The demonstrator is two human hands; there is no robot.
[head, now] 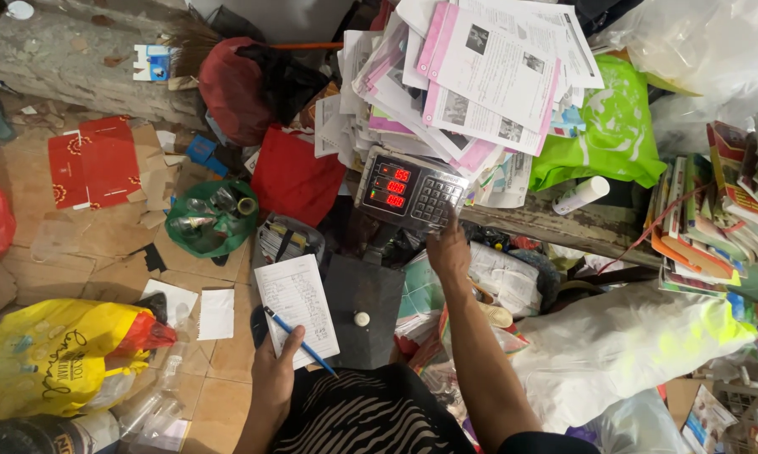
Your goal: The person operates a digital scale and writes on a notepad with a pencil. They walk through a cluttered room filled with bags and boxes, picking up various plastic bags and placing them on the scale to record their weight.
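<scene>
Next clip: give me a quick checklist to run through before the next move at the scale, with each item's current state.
1. Right hand at the scale keypad: ok, fingers reach its lower edge.
2. Scale display lit: ok, red digits glow.
3. Left hand holds notebook and blue pen: ok.
4. Notebook page has room to write: cannot tell, the page looks mostly filled.
5. Scale platform loaded: not ok, only a small white knob shows on the dark plate.
6. Paper pile behind the scale stable: cannot tell, sheets overhang the display.
</scene>
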